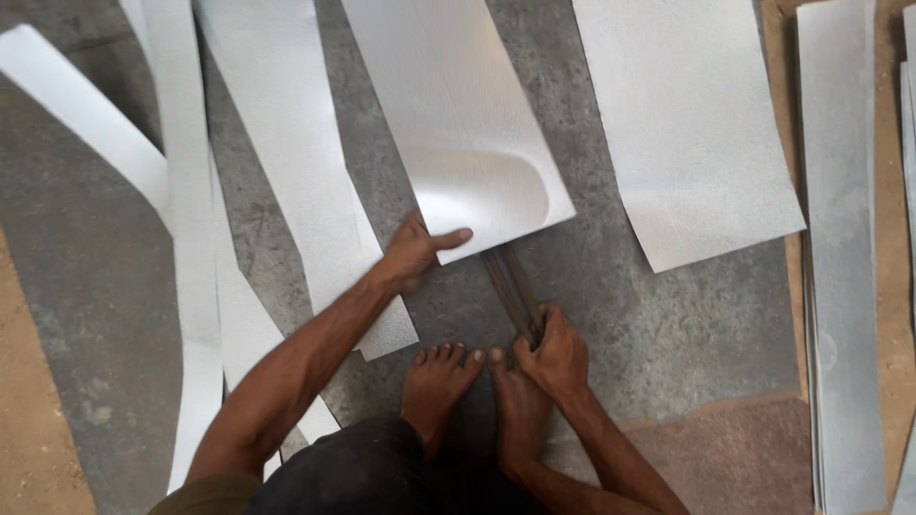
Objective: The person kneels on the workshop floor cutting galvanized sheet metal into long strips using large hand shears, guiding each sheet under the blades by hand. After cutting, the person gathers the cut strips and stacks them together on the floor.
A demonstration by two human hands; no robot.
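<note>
The scene is lit evenly by soft, diffuse daylight, and no hard shadows are thrown. A bright glare patch is seen at the centre of the frame, on the curved dent of the metal sheet [458, 114]; detail there is washed out to near white. Faint shading is cast on the concrete floor [668, 324] under the sheet's lower edge. Focus is held sharp across the middle; slight softness is noticed at the far left strips [191, 191]. Straight edges are bowed a little towards the frame's borders.
</note>
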